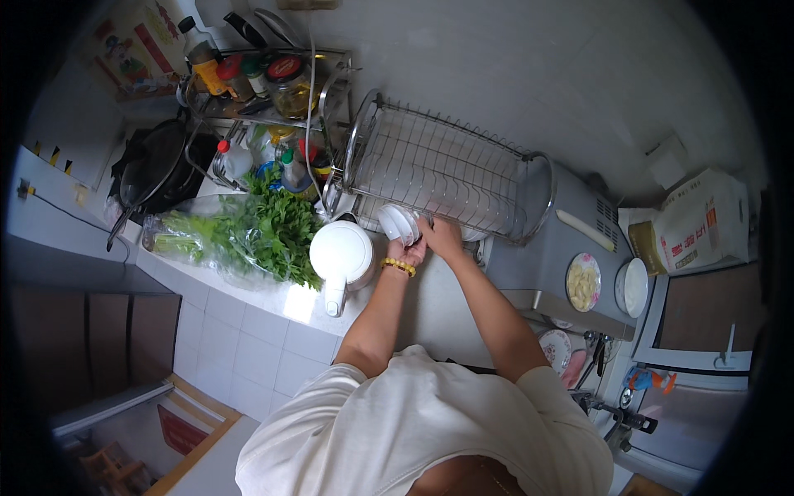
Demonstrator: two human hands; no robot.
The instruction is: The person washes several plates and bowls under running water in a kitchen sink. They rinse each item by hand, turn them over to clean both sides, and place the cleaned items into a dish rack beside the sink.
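My left hand [407,253], with a yellow bead bracelet [398,267] at the wrist, supports a small stack of white bowls [397,222] from below. The bowls tilt on their side under the front edge of a wire dish rack [434,164]. My right hand [441,237] is close against the right side of the stack, its thumb side at the bowls. Its far fingers are hidden, so its grip is unclear. More white dishware [472,234] shows partly under the rack, just right of this hand. A white electric kettle [341,253] stands left of my left forearm.
Celery in a clear plastic bag [236,239] lies along the left counter. Behind it, a metal shelf [217,110] holds jars and bottles. A black wok [153,162] sits far left. On the grey cabinet [521,263] at right are a plate of pale slices [583,282] and a white bowl [633,288].
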